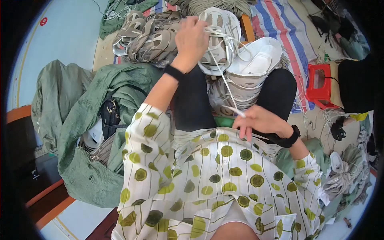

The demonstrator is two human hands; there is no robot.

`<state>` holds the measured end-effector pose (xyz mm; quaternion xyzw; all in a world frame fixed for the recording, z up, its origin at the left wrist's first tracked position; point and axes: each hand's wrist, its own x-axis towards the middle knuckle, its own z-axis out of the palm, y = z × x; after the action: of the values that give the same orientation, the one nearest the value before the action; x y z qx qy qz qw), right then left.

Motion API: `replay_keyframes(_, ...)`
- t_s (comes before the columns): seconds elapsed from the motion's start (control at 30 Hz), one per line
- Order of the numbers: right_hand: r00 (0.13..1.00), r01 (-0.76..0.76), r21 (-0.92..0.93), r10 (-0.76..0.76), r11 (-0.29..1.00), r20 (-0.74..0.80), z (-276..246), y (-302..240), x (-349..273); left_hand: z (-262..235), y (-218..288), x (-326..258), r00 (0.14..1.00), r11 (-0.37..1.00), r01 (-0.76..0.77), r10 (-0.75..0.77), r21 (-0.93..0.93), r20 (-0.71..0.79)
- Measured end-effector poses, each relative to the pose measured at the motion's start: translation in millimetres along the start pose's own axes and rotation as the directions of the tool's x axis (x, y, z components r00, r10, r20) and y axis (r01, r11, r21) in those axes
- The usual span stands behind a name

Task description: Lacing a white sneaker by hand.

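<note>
A beige and white sneaker upper [218,50] lies on top of a pile in front of my knees, with white shoelace [219,33] crossing its front. At its left edge is my left hand [193,37], fingers bent and closed on the lace, their tips partly hidden. One length of lace runs taut down from the shoe to my right hand [260,120], which pinches its end low between my knees. Just right of the upper, a stack of nested shoe uppers [240,86] leans with its white lining [258,58] facing up.
More brown and beige uppers [154,40] are piled left of my left hand. A green sack [86,176] with a dark pouch [111,116] lies at my left. On the right are a red plastic stool [318,86] and a striped sheet [290,40]. Bundled laces [340,180] lie lower right.
</note>
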<state>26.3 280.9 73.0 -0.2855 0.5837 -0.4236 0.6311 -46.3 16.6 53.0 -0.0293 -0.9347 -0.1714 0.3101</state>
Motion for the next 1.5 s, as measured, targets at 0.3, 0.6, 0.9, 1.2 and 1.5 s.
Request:
replay_keyframes(0.3, 0.768, 0.207, 0.360, 0.077, 0.910, -0.636, 7, 26, -74, 52, 4, 9, 1.000, 0.998, -0.009, 0.008, -0.058, -0.012)
replay_keyframes(0.6, 0.060, 0.174, 0.344, 0.339, 0.923, -0.939, -3, 144, -256, 43, -24, -11, 0.978, 0.838, 0.201, -0.203, -0.508, 0.052)
replay_keyframes(0.9, 0.544, 0.081, -0.236, -0.241, 0.968, -0.804, -58, -36, -47, 12, 2, -43, 0.998, 0.995, -0.024, 0.030, -0.094, 0.054)
replay_keyframes(1.2, 0.462, -0.236, -0.892, -0.763, 0.386, -0.453, -143, -43, 112, 2, 43, -55, 0.954, 1.000, 0.014, -0.021, 0.026, 0.299)
replay_keyframes(1.5, 0.568, -0.455, -0.890, -0.764, 0.019, -0.307, -138, -59, 112, -70, -3, -68, 0.854, 0.842, 0.283, -0.004, -0.460, 0.519)
